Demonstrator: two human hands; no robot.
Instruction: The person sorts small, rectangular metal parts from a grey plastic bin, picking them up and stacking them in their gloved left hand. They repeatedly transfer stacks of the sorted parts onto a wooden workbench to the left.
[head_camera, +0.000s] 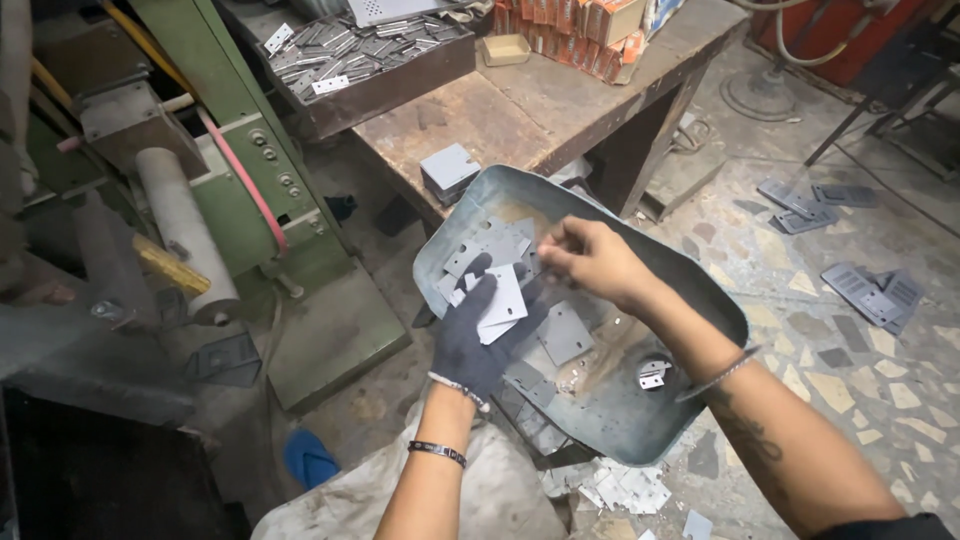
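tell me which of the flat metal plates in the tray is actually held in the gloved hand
The pale plate lying across the gloved left hand, over the metal tray. It is lighter than the loose grey plates lying flat in the tray.

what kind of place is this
Most likely a small metalworking workshop. A green machine stands at left, a worn workbench carries a tray of small metal plates, and the gloved left hand holds flat plates over a metal pan.

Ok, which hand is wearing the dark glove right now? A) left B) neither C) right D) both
A: the left hand wears a dark glove and holds flat metal plates over the metal tray; the right hand is bare.
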